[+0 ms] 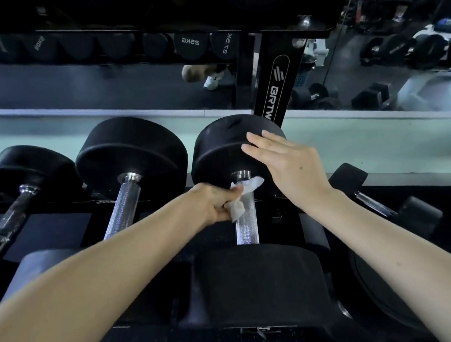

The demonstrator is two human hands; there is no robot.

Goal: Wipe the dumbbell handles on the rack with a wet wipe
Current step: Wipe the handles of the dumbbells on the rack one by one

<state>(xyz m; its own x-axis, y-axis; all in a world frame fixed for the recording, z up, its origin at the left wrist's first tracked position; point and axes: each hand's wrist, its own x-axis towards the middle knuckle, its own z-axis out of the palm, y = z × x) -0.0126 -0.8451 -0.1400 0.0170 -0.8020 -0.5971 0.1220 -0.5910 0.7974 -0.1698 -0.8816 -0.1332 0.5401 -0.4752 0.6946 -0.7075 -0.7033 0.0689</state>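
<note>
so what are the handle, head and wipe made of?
Handle: bright metal, probably chromed steel; knurled, glinting.
Head: matte black, likely rubber; dull, no glare.
Wipe: thin white nonwoven or paper, crumpled in the left hand.

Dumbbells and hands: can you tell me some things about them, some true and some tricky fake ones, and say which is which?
1. The left hand grips a white wet wipe against a dumbbell handle. True.
2. The right hand holds a spray bottle. False: it holds nothing and rests open on that dumbbell's far black head.
3. The wet wipe is at the near end of the dumbbell handle. False: it is at the far end, by the far black head.
4. No hand touches the neighbouring handle on the left. True.
</note>
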